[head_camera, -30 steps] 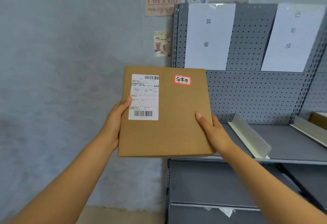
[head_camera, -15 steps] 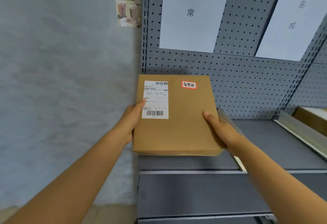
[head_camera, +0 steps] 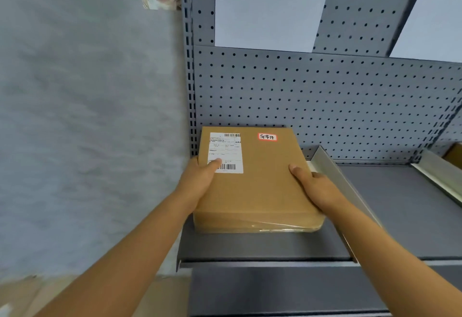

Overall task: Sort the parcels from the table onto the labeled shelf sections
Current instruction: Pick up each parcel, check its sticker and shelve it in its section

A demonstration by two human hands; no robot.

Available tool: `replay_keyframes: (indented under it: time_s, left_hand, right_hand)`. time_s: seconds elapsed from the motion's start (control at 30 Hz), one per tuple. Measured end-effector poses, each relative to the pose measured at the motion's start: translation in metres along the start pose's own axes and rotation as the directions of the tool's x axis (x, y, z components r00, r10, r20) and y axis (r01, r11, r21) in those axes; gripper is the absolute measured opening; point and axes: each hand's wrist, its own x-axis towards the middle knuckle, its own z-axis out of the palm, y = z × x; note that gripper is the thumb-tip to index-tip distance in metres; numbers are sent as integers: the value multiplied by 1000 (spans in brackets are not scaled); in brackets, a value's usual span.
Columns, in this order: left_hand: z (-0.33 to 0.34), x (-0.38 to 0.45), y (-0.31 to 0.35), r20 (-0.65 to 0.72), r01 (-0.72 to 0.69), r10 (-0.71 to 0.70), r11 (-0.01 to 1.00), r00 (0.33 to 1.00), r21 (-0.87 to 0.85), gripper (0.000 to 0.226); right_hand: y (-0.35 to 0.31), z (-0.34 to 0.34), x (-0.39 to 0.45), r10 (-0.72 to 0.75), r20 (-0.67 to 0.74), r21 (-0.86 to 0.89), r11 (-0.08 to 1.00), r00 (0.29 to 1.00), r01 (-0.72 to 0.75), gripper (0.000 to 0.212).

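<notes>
A flat brown cardboard parcel (head_camera: 260, 186) with a white shipping label and a small red-edged sticker lies flat in the leftmost section of the grey shelf (head_camera: 262, 249), under a white paper sign (head_camera: 265, 8). My left hand (head_camera: 200, 181) grips its left edge, thumb on the shipping label. My right hand (head_camera: 317, 189) grips its right edge, thumb on top. The parcel's far edge is close to the pegboard back.
A slanted metal divider (head_camera: 337, 179) stands just right of the parcel. Beyond it lies a bare shelf section (head_camera: 400, 204), then a second divider (head_camera: 440, 174) with another brown box (head_camera: 453, 157) at the far right. A grey wall (head_camera: 87, 116) borders the shelf's left side.
The parcel went from upright in front of me, forward and down, until it lay flat in the left shelf section. Both hands kept their hold on its edges.
</notes>
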Motion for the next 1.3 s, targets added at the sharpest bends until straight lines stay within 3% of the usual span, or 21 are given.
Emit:
replay_keyframes:
  time_s: [0.1, 0.2, 0.3, 0.5, 0.6, 0.7, 0.77, 0.87, 1.03, 1.17, 1.3]
  left_hand:
    - [0, 3, -2, 4, -4, 4, 1000, 1000, 20, 38]
    - [4, 5, -5, 31, 23, -25, 997, 999, 74, 44]
    - [11, 8, -8, 55, 61, -68, 992, 996, 112, 48]
    - [14, 11, -5, 48, 33, -45, 973, 998, 230, 46]
    - [14, 5, -1, -20, -43, 61, 870, 998, 492, 54]
    - [15, -11, 7, -105, -163, 343, 666, 933, 728, 45]
    - [14, -27, 13, -94, -269, 535, 560, 839, 783, 36]
    - [-3, -54, 17, -31, -369, 655, 463, 755, 806, 29]
    - [-80, -99, 12, 66, -268, 657, 212, 751, 940, 36]
    - [-156, -145, -1, 27, -4, 526, -45, 850, 999, 36]
    - [-229, -205, -16, -104, 198, 467, -158, 878, 967, 33]
  right_hand:
    - [4, -1, 5, -38, -17, -33, 999, 999, 37, 37]
    - [5, -5, 4, -46, 2, 46, 998, 999, 46, 32]
    - [9, -11, 8, 2, 52, 67, 998, 999, -5, 44]
    - [7, -13, 14, 21, 33, -68, 998, 999, -18, 56]
    - [4, -11, 8, -51, -105, -265, 964, 993, 21, 54]
    - [1, -9, -3, -394, -263, -598, 783, 881, 172, 40]
    - [-1, -6, -8, -595, -195, -716, 630, 780, 302, 35]
    - [-12, 7, -24, -719, -93, -681, 551, 688, 483, 38]
    - [-56, 61, -63, -752, 270, -525, 409, 601, 747, 44]
    - [-91, 120, -88, -790, 454, -425, 215, 412, 879, 49]
    - [-131, 188, -127, -792, 565, -368, 10, 232, 930, 52]
